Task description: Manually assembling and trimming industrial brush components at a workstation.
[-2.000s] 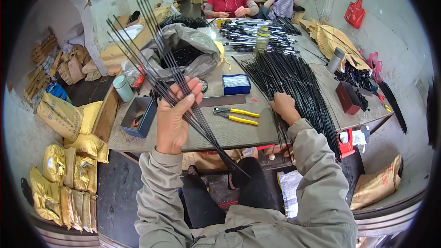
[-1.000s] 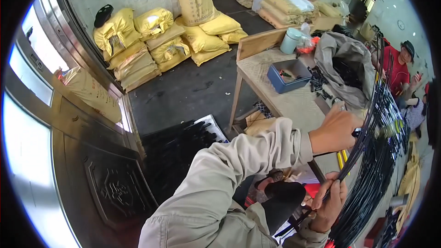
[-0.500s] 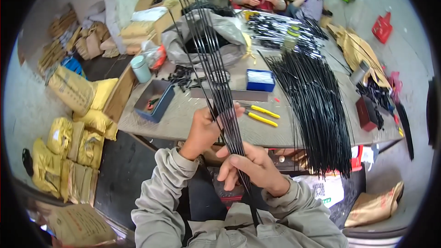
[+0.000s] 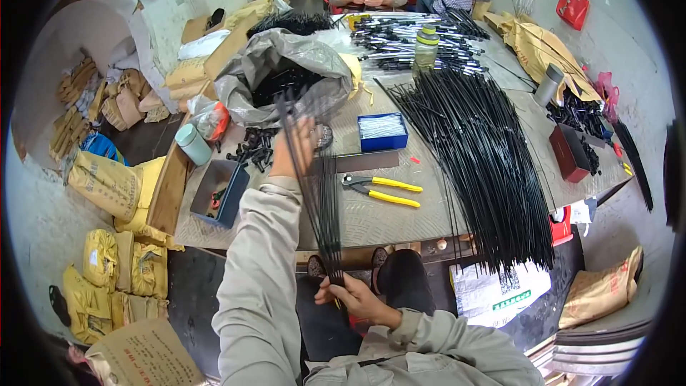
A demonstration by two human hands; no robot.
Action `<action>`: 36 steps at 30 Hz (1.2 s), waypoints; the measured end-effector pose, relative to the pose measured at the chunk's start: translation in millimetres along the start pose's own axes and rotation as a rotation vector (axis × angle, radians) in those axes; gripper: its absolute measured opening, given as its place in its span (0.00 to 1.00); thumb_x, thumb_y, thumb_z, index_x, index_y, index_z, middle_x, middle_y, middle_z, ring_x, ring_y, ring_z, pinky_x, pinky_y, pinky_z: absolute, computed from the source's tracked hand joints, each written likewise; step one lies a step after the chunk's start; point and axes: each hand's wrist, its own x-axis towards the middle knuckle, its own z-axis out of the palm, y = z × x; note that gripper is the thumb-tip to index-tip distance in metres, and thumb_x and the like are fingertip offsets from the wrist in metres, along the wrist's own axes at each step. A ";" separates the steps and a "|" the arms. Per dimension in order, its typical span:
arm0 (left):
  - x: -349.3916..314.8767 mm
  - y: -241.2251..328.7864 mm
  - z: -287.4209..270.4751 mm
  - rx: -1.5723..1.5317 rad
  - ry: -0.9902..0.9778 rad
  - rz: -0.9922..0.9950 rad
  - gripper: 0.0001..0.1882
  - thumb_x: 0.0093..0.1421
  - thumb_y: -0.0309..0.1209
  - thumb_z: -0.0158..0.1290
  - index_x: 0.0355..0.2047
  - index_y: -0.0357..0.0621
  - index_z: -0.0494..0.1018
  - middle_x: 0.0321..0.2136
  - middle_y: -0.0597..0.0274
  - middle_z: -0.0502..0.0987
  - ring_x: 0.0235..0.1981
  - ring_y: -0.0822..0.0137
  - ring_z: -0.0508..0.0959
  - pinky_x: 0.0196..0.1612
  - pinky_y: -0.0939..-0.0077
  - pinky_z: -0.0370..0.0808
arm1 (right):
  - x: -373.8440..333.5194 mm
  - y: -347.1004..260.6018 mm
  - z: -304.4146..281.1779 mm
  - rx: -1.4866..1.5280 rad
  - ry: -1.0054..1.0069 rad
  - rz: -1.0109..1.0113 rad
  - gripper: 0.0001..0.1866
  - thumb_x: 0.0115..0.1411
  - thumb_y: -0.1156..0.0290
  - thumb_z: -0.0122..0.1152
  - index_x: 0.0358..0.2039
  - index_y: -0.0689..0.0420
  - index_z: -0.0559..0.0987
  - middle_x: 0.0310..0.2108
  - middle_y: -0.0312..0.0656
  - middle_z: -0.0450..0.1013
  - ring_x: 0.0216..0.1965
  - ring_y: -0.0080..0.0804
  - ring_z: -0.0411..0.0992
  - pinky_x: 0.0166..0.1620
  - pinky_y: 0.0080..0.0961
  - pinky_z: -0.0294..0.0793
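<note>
The thin black rods (image 4: 326, 221) make a bunch that reaches from near the lap up past the left side of the yellow-handled pliers (image 4: 393, 184). The right hand (image 4: 357, 298), nearer the lap than the pliers, has its fingers closed around the low end. The left hand (image 4: 294, 150), left of the pliers, is blurry by the tops; I cannot tell if its fingers grip any. This step looks like making the bunch neat. The next move seems to need a firm low grip and a soft top hand. Right of the pliers lies a big rod pile (image 4: 471, 164); behind them sits a blue box (image 4: 384, 145).
</note>
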 end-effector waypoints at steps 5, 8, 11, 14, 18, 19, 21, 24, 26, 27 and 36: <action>-53.6 13.1 -35.5 0.106 -0.319 -0.053 0.27 0.56 0.36 0.47 0.56 0.45 0.60 0.57 0.54 0.60 0.60 0.56 0.57 0.61 0.58 0.51 | 9.1 43.3 -43.9 -0.004 0.048 0.083 0.10 0.65 0.74 0.40 0.42 0.65 0.66 0.35 0.44 0.70 0.40 0.30 0.72 0.45 0.24 0.72; -89.8 61.9 -63.5 -0.046 -0.511 -0.072 0.44 0.47 0.50 0.56 0.60 0.45 0.53 0.61 0.50 0.53 0.62 0.52 0.51 0.62 0.58 0.49 | 7.1 57.0 -58.9 -0.019 0.054 0.065 0.11 0.64 0.72 0.42 0.43 0.65 0.67 0.36 0.44 0.71 0.39 0.29 0.73 0.44 0.23 0.72; -107.0 96.5 -47.2 -0.089 -0.513 0.006 0.49 0.42 0.54 0.59 0.60 0.43 0.53 0.60 0.49 0.53 0.62 0.50 0.52 0.62 0.60 0.50 | 12.7 66.8 -70.7 -0.261 -0.063 0.122 0.12 0.64 0.72 0.44 0.44 0.65 0.67 0.38 0.43 0.72 0.40 0.27 0.72 0.45 0.23 0.71; -106.8 108.5 -26.0 -0.115 -0.403 0.092 0.48 0.42 0.53 0.59 0.59 0.42 0.55 0.59 0.50 0.56 0.61 0.50 0.55 0.61 0.61 0.53 | 20.1 33.5 -79.0 -0.687 -0.064 -0.031 0.12 0.64 0.71 0.44 0.43 0.65 0.69 0.38 0.43 0.72 0.41 0.26 0.71 0.46 0.23 0.70; -101.8 107.6 -10.4 -0.060 -0.312 0.140 0.44 0.44 0.51 0.59 0.57 0.42 0.58 0.58 0.52 0.58 0.60 0.51 0.57 0.60 0.64 0.56 | -16.8 0.5 -111.9 -0.613 0.192 -0.016 0.14 0.63 0.67 0.46 0.39 0.64 0.74 0.35 0.44 0.74 0.38 0.28 0.72 0.44 0.23 0.70; -100.3 108.0 -9.2 -0.065 -0.321 0.140 0.43 0.45 0.51 0.59 0.57 0.42 0.58 0.57 0.52 0.59 0.60 0.51 0.57 0.60 0.65 0.57 | -33.7 -18.5 -119.4 -0.531 0.303 -0.043 0.18 0.64 0.61 0.43 0.35 0.63 0.75 0.31 0.43 0.74 0.35 0.29 0.73 0.42 0.24 0.71; -103.0 111.4 -11.6 -0.074 -0.333 0.128 0.42 0.45 0.50 0.58 0.57 0.41 0.59 0.57 0.53 0.59 0.59 0.52 0.58 0.59 0.66 0.58 | -61.0 -54.2 -118.3 -0.176 0.549 -0.199 0.27 0.64 0.50 0.35 0.26 0.60 0.74 0.23 0.42 0.72 0.26 0.30 0.71 0.35 0.25 0.71; -98.4 112.0 -14.1 -0.013 -0.306 0.163 0.42 0.46 0.50 0.57 0.56 0.40 0.58 0.57 0.52 0.60 0.59 0.53 0.58 0.59 0.66 0.58 | -66.7 -91.9 -122.7 0.470 0.915 -0.534 0.36 0.61 0.39 0.22 0.17 0.56 0.69 0.14 0.39 0.66 0.14 0.27 0.63 0.21 0.26 0.66; -98.4 108.5 -18.3 -0.062 -0.306 0.158 0.42 0.46 0.50 0.57 0.56 0.39 0.59 0.57 0.52 0.60 0.59 0.53 0.58 0.59 0.67 0.58 | -61.8 -87.8 -106.3 0.461 0.715 -0.550 0.35 0.62 0.40 0.25 0.17 0.56 0.69 0.14 0.39 0.65 0.13 0.26 0.60 0.19 0.26 0.63; -98.7 106.1 -21.0 -0.109 -0.313 0.155 0.42 0.46 0.50 0.57 0.56 0.38 0.59 0.57 0.52 0.60 0.59 0.54 0.58 0.59 0.67 0.59 | -54.8 -84.7 -95.3 0.457 0.517 -0.561 0.34 0.63 0.42 0.27 0.17 0.57 0.69 0.14 0.40 0.64 0.11 0.26 0.58 0.17 0.25 0.60; -108.1 96.5 -8.6 0.004 -0.261 0.204 0.33 0.50 0.36 0.49 0.56 0.37 0.58 0.57 0.53 0.59 0.60 0.58 0.58 0.59 0.69 0.58 | 133.8 -170.5 -28.4 -0.632 0.523 -0.608 0.04 0.57 0.79 0.49 0.27 0.64 0.72 0.21 0.42 0.71 0.23 0.26 0.69 0.27 0.22 0.68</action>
